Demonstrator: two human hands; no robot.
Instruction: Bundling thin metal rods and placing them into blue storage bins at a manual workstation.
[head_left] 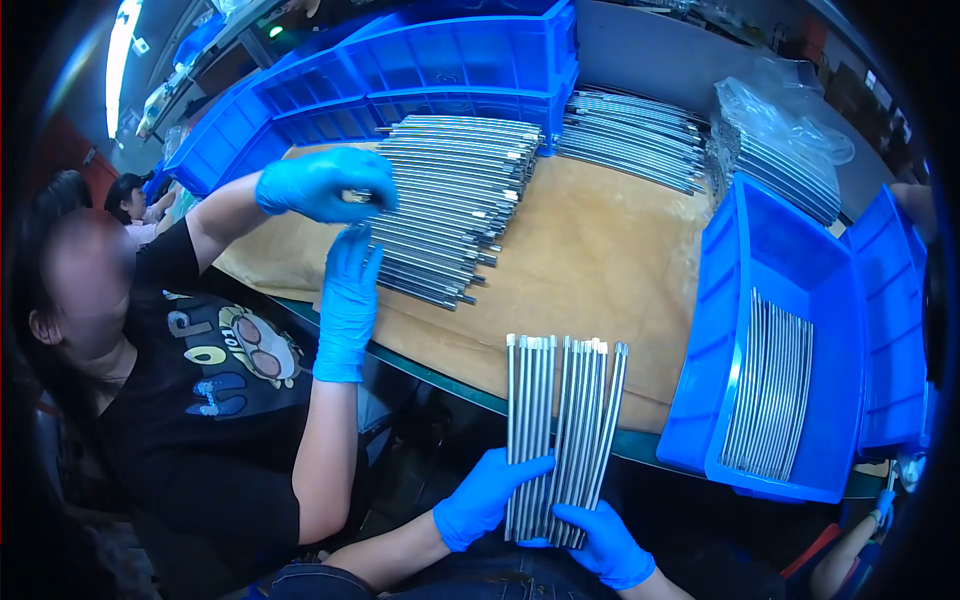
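My left hand [482, 502], in a blue glove, is closed around a bundle of shiny metal rods [532, 410]. Another bundle of rods [582, 420] is gripped low down by my gloved right hand [606, 548]. Both bundles stand nearly upright side by side, with a thin gap between them and the outermost right rod leaning away. Pale tips show on several rod tops. The hands are in front of the table edge, and the lower rod ends are partly hidden by my fingers.
A co-worker's gloved hands [345, 190] are beside a wide row of rods [450, 190] on the brown-covered table [600, 260]. More rods [635, 135] lie at the back. At right, a blue bin [825, 400] holds rods [770, 390]. Blue bins [460, 50] line the far left.
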